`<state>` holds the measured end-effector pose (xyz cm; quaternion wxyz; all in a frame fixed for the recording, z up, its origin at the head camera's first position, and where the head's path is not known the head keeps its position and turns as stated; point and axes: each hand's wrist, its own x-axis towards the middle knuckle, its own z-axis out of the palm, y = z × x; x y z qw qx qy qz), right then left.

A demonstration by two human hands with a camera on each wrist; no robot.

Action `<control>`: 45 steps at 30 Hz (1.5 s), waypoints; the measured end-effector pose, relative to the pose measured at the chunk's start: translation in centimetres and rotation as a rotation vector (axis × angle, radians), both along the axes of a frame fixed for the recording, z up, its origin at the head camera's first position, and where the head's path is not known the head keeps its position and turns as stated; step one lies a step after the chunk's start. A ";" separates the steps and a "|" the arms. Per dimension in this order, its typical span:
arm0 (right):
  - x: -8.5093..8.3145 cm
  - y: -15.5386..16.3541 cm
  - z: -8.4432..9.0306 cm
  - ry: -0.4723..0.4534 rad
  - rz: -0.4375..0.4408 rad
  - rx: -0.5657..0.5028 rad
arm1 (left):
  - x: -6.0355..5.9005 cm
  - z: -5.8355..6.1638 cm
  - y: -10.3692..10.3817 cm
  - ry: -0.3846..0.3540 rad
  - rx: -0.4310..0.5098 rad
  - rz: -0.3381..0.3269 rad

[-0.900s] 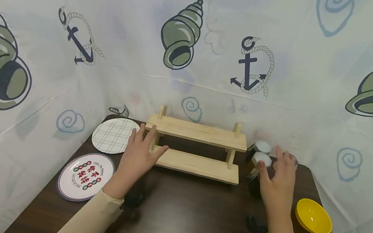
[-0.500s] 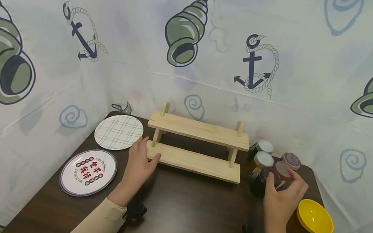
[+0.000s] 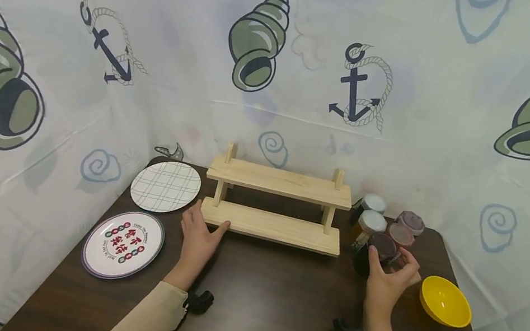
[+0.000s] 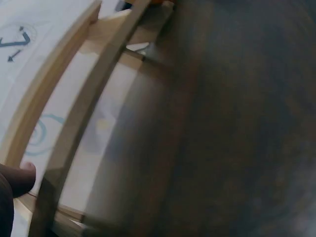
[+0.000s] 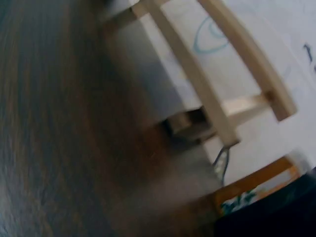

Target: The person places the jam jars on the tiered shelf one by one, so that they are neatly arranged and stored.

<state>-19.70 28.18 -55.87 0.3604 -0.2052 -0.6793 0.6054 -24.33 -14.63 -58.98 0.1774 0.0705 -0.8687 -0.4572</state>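
Dark-lidded jar [image 3: 382, 249] at my table's [image 3: 267, 296] right, beside the other jars, my right hand [image 3: 388, 284] curled round it, left hand [image 3: 198, 235] fingers apparently relaxed against the wooden rack's [image 3: 275, 203] lower shelf, yellow bowl [image 3: 445, 302] nearby.

2 plates [image 3: 166, 186] are seen at the bench's [image 3: 267, 296] 10 o'clock, the printed one [image 3: 123, 244] nearer. A yellow bowl [image 3: 446, 302] is set at 3 o'clock.

A pale two-tier wooden rack [image 5: 217, 94] slants across the blurred frame above the dark brown wooden tabletop [image 5: 54, 148]. An orange-labelled jar [image 5: 256, 190] shows at the lower right corner.
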 end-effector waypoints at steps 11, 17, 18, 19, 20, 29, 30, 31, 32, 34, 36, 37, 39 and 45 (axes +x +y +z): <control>-0.9 0.9 -1.8 0.081 0.182 -0.135 | -0.8 -1.7 -0.7 -0.038 0.162 -0.059; -0.8 1.0 -2.1 0.022 0.183 -0.112 | -1.4 -1.2 -0.6 -0.047 0.193 -0.082; -0.8 1.1 -2.2 0.018 0.175 -0.107 | -1.5 -1.1 -0.6 -0.045 0.200 -0.085; -0.8 1.1 -2.2 0.014 0.169 -0.102 | -1.6 -1.1 -0.5 -0.044 0.208 -0.087; -0.9 1.1 -2.3 0.011 0.163 -0.094 | -1.6 -1.1 -0.5 -0.044 0.218 -0.089; -0.9 1.6 -2.6 -0.033 0.171 -0.031 | -1.3 -1.7 -0.4 -0.031 0.262 -0.051; -0.9 1.7 -2.5 -0.042 0.176 -0.034 | -1.4 -1.6 -0.4 -0.030 0.264 -0.056; -0.8 1.6 -2.6 -0.054 0.181 -0.037 | -1.3 -1.6 -0.5 -0.032 0.262 -0.062; -0.8 1.6 -2.6 -0.062 0.186 -0.043 | -1.2 -1.6 -0.6 -0.036 0.258 -0.070; -0.6 1.5 -2.5 -0.074 0.200 -0.041 | -1.2 -1.5 -0.8 -0.047 0.250 -0.083; -0.4 1.2 -2.0 -0.088 0.211 -0.026 | -1.1 -1.5 -0.9 -0.055 0.245 -0.092; -0.3 1.0 -1.7 -0.093 0.214 -0.017 | -1.1 -1.5 -1.0 -0.056 0.241 -0.095; 0.0 0.6 -1.0 -0.096 0.216 0.002 | -1.0 -1.5 -1.1 -0.063 0.237 -0.093; -0.3 0.8 -1.3 -0.109 0.175 0.085 | -1.3 -1.5 -0.9 -0.078 0.239 -0.084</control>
